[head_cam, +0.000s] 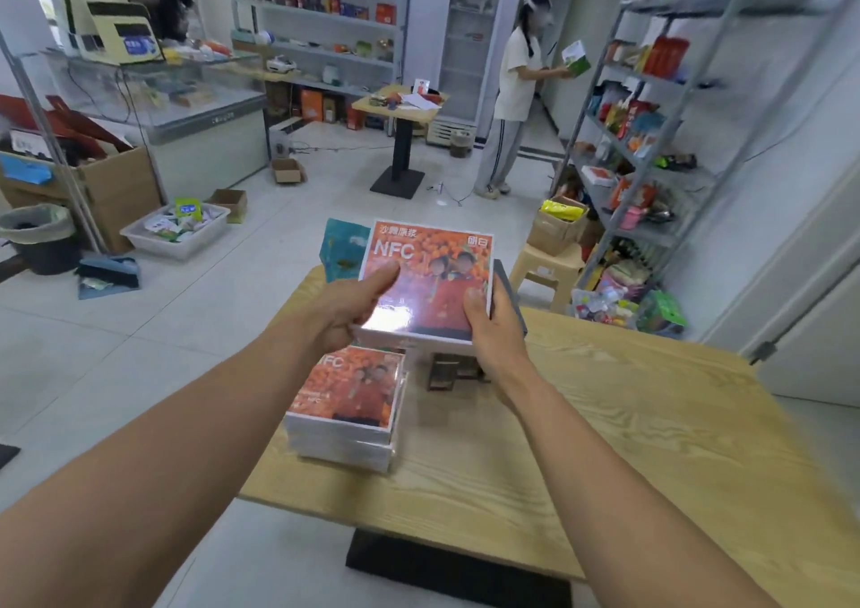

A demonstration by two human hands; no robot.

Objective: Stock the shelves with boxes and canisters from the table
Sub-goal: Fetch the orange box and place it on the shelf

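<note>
I hold a flat orange NFC box in the air above the wooden table. My left hand grips its left edge with the thumb on top. My right hand grips its right edge, thumb on the lid. Below it a stack of the same orange boxes lies on the table's left part. A grey metal shelf unit full of goods stands at the right wall. Another shelf unit stands at the back.
A teal packet and a dark box sit at the table's far edge. A beige stool with a carton stands beside the right shelf. A person holds a box near that shelf. A small round table stands mid-room.
</note>
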